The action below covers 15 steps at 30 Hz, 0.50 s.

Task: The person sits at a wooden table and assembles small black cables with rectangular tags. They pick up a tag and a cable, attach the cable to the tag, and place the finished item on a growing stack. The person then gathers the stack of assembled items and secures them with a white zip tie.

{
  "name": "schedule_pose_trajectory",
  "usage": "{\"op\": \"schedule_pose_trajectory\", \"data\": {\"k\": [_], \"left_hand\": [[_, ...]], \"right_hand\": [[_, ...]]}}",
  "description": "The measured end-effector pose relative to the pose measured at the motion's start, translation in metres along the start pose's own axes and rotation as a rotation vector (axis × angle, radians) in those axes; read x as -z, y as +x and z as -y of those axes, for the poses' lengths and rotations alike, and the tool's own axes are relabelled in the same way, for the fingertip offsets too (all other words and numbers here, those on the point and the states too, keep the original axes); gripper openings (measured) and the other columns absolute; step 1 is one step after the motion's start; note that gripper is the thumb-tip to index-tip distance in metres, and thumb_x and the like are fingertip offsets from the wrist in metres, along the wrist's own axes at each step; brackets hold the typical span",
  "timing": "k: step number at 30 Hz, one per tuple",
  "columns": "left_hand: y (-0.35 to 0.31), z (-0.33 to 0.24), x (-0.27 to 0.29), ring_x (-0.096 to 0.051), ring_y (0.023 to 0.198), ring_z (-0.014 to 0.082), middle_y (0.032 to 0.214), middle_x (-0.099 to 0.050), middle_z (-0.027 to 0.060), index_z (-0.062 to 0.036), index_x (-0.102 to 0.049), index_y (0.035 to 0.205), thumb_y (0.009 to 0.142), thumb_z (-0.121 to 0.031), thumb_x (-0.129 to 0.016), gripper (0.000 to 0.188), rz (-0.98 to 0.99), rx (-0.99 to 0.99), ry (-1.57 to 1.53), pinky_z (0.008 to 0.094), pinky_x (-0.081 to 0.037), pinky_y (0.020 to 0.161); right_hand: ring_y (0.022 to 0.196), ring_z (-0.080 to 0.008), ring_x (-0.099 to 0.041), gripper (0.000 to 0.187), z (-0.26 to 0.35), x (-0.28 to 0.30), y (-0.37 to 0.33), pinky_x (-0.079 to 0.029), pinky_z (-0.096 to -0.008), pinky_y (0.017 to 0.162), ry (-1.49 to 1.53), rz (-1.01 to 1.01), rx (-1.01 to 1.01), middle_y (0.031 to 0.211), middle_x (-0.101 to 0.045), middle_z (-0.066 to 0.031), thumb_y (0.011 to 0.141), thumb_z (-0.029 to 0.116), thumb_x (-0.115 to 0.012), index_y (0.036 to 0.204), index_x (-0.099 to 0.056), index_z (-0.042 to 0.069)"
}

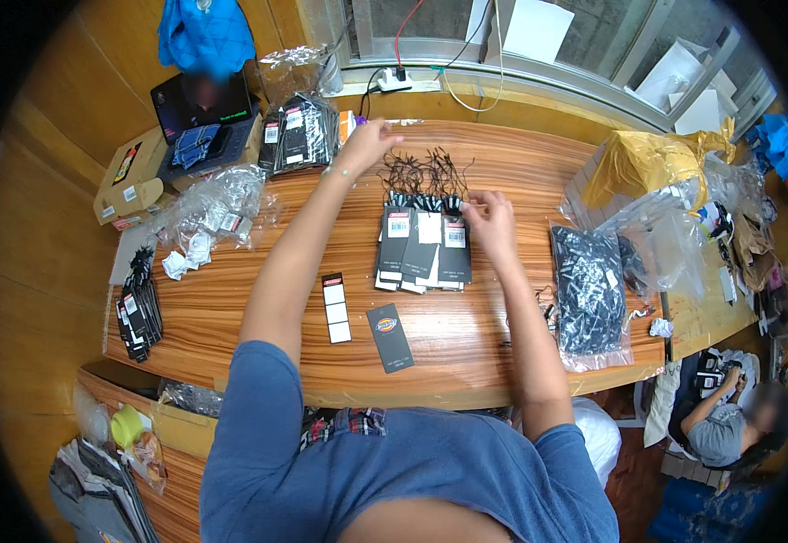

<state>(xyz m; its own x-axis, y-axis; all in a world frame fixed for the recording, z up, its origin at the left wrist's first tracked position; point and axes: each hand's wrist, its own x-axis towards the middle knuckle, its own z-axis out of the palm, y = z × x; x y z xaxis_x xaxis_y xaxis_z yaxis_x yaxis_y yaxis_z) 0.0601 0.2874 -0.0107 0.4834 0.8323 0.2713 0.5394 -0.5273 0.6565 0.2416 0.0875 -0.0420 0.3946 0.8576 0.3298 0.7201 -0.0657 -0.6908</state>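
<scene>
In the middle of the table lie several stacks of black hang tags (424, 246), side by side, some with white labels. Their dark strings (427, 172) spread out beyond them. At the upper right corner of the stacks, my right hand (492, 222) has its fingers bent and closed on the tag edge. My left hand (369, 147) is raised over the far side of the table, left of the strings, fingers apart and nothing visible in them. Nearer to me lie one label strip with white panels (336, 309) and one loose black tag (389, 338).
A clear bag of black strings (588, 290) lies at the right, a yellow-wrapped package (643, 167) behind it. More bundled tags (299, 136) and crumpled plastic (218, 204) lie left, near a laptop (202, 104). Another tag bundle (139, 312) sits at the left edge. Another person (729, 425) sits at lower right.
</scene>
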Motion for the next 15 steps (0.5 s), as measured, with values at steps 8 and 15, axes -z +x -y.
{"op": "schedule_pose_trajectory", "data": {"k": [8, 15], "left_hand": [[-0.047, 0.038, -0.003, -0.061, 0.076, 0.0260, 0.084, -0.064, 0.0158, -0.0030, -0.063, 0.086, 0.079, -0.019, -0.058, 0.018, 0.417, 0.064, 0.117, 0.0334, -0.046, 0.071], [-0.046, 0.039, -0.028, -0.053, 0.073, 0.0171, 0.081, -0.057, 0.0091, 0.0008, -0.056, 0.095, 0.082, -0.013, -0.056, 0.019, 0.128, -0.124, -0.021, 0.0275, -0.044, 0.069]], "right_hand": [[0.075, -0.0293, -0.058, 0.015, -0.028, -0.004, 0.034, -0.046, -0.0361, 0.069, 0.174, 0.246, 0.031, 0.078, -0.061, -0.0137, 0.079, 0.012, -0.055, 0.087, -0.064, 0.003], [0.086, -0.0287, -0.057, 0.015, -0.033, -0.026, 0.078, -0.045, -0.0369, 0.076, -0.145, 0.402, 0.188, 0.083, -0.061, -0.0123, 0.076, 0.010, -0.054, 0.080, -0.068, 0.014]]}}
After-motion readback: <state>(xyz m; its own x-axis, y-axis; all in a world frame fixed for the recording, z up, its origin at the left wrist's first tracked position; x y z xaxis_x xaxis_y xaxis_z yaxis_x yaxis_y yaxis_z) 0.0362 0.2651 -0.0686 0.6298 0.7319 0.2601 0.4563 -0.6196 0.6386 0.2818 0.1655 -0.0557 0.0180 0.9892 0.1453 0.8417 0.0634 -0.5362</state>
